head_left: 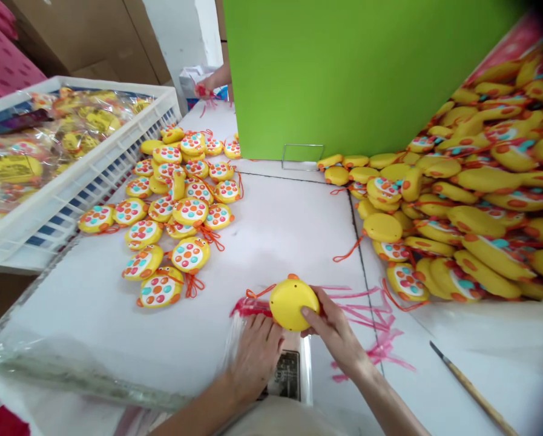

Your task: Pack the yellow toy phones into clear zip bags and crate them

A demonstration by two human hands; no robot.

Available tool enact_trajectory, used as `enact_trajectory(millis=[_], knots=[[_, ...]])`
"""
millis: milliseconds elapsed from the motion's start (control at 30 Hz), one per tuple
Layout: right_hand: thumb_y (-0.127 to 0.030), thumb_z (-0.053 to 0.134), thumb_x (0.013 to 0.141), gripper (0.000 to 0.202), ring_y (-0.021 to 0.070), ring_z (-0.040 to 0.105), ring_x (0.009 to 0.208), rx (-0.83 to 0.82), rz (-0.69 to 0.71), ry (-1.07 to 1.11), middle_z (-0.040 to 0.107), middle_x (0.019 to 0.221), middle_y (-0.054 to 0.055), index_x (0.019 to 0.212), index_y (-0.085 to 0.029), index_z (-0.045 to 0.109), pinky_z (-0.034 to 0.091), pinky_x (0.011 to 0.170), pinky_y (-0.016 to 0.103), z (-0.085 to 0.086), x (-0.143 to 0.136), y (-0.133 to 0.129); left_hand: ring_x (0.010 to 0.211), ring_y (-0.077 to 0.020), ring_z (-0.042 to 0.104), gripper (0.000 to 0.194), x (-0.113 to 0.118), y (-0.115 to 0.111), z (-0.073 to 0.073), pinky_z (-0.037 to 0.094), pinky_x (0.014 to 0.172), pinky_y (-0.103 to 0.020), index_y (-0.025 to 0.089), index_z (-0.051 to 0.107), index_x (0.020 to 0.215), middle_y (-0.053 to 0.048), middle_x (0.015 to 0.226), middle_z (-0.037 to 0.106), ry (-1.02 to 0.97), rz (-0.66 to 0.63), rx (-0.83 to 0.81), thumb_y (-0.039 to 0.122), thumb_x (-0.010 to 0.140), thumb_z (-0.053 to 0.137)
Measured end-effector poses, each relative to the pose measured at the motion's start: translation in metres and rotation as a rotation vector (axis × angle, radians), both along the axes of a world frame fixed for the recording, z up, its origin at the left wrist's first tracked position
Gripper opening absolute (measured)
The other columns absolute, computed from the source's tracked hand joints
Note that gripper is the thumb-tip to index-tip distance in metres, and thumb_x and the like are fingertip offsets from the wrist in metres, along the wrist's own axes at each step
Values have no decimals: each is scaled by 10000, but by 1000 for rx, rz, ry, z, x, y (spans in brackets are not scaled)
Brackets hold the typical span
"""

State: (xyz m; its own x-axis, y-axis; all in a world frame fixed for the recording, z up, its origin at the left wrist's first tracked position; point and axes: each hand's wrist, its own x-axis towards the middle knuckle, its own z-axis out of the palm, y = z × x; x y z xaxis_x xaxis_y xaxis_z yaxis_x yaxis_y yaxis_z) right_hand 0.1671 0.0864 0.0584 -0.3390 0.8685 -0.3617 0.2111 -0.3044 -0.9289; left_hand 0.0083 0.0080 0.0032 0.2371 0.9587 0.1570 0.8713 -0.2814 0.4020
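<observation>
A yellow toy [293, 304], its plain back up, is held by its right edge between the thumb and fingers of my right hand [332, 327]. An orange cord trails from its left side. My left hand [257, 351] lies palm down beside it, fingers lowered onto clear plastic bags [238, 333] and the pink ribbon [248, 307] at their top end. A dark printed label [289, 372] shows through the plastic. More pink ribbon strips [380, 315] are strewn to the right of my right hand.
Yellow toys with coloured dots [192, 212] spread at the left, and a large heap [475, 224] fills the right. A white crate [117, 142] holds bagged toys. A green panel [344, 79] stands behind. A wooden-handled tool [473, 390] lies front right. Another person's hand [212, 83] holds pink ribbon.
</observation>
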Motion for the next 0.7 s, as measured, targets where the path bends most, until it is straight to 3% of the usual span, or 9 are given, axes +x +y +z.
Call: enact_trajectory(millis=[200, 333, 433, 533, 600, 700], knots=[[-516, 598, 789, 552, 167, 611, 704, -155, -79, -31, 571, 1036, 62, 1212, -186, 469, 569, 656, 354, -1, 24, -16, 943, -249, 550, 250, -12, -8, 6, 474, 802, -417, 175, 517, 1044, -88, 1004, 608, -257, 106, -136, 114, 803, 500], [-526, 595, 784, 537, 150, 608, 591, -226, 48, -93, 603, 928, 35, 1184, -181, 499, 550, 588, 333, 7, 34, -28, 985, -238, 547, 405, -19, -11, 2, 461, 853, -426, 170, 444, 1238, -106, 1067, 605, -309, 127, -95, 95, 840, 437], [-502, 613, 781, 492, 147, 600, 634, -288, 119, 25, 613, 879, 32, 1145, -180, 537, 536, 554, 281, 15, 31, -32, 899, -213, 552, 270, -21, -7, 3, 459, 816, -387, 175, 566, 1087, -77, 961, 629, -315, 48, -84, 119, 874, 410], [-496, 598, 797, 512, 169, 610, 753, -400, 30, 213, 614, 979, 70, 1202, -191, 523, 546, 563, 258, 18, 17, -32, 834, -196, 546, 248, -20, -3, 5, 454, 771, -356, 170, 620, 958, -68, 880, 628, -309, 18, -66, 170, 909, 377], [-497, 553, 833, 538, 178, 612, 790, -357, -42, 258, 596, 1072, 92, 1279, -212, 455, 546, 545, 250, 15, 4, -31, 844, -204, 544, 271, -19, -3, 5, 452, 769, -364, 163, 627, 933, -81, 899, 629, -278, 20, -44, 181, 916, 357], [-482, 477, 886, 546, 149, 603, 656, -81, -6, 71, 604, 1072, 84, 1356, -252, 321, 546, 526, 269, 5, -13, -29, 909, -234, 538, 294, -17, -8, 4, 435, 833, -414, 137, 622, 933, -110, 929, 642, -229, -6, 26, 166, 910, 330]])
